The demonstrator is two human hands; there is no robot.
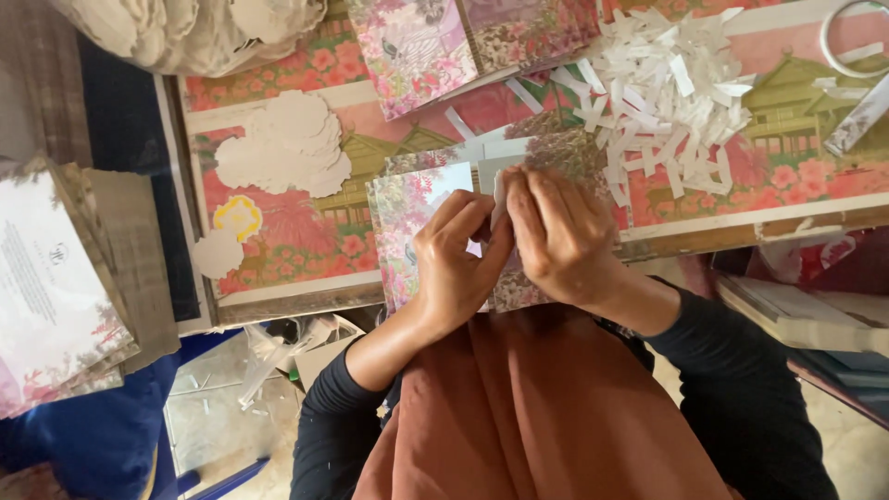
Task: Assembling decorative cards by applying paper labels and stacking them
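Observation:
A stack of floral printed cards (405, 215) lies at the near edge of the table. My left hand (456, 270) rests on the top card and grips it, thumb and forefinger meeting at a small white paper strip (497, 201). My right hand (558, 233) sits beside the left, touching it, and pinches that same strip against the card. The two hands hide most of the card's middle. Both forearms wear dark sleeves.
A heap of white paper strips (669, 91) lies just beyond my right hand. White scalloped cutouts (287, 146) sit at far left, more floral cards (417, 46) at the back, a tape ring (847, 42) at top right. Printed cards (46, 287) are stacked on a low surface left.

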